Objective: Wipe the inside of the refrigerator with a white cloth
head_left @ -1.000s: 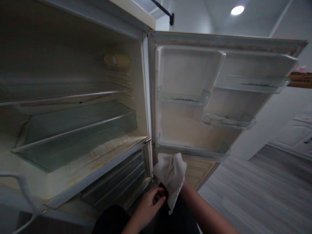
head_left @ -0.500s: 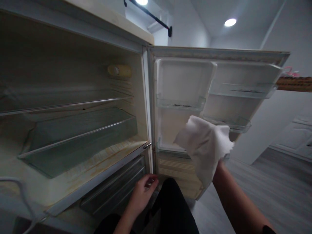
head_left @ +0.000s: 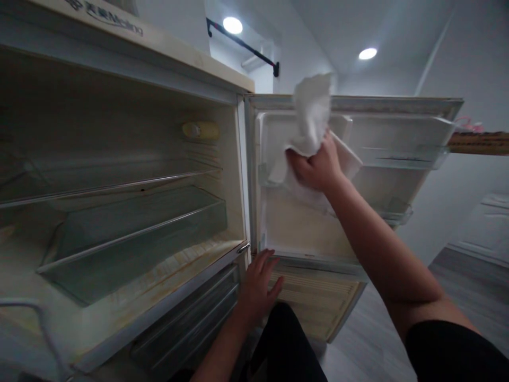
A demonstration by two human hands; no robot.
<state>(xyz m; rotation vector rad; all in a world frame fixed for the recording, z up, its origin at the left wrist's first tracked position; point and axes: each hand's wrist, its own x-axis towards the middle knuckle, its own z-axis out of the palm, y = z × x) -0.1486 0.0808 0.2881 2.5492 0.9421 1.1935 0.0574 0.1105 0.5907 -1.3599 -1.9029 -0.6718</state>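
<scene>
My right hand (head_left: 314, 162) is closed on a crumpled white paper towel (head_left: 312, 109), raised before the upper part of the open fridge door (head_left: 302, 220). Part of the towel hangs below the fingers and hides some of the upper door shelf; whether it touches the door I cannot tell. Lower down, my left hand (head_left: 260, 284) has its fingers spread and holds nothing. It is near the hinge side, by the lower edge of the upper door. The door's clear plastic shelves (head_left: 409, 159) jut out on the right.
On the left stands the open fridge compartment (head_left: 207, 191), stained yellow, with a glass shelf (head_left: 119, 185) and a clear drawer (head_left: 139, 233). A cable (head_left: 40, 318) hangs at lower left. Beyond the door is a woven brown tray (head_left: 477, 143). My knee (head_left: 284, 329) is close below.
My right hand has swung the paper towel up and left, from the lower door shelf to the upper door. My left hand has risen slightly and spread its fingers.
</scene>
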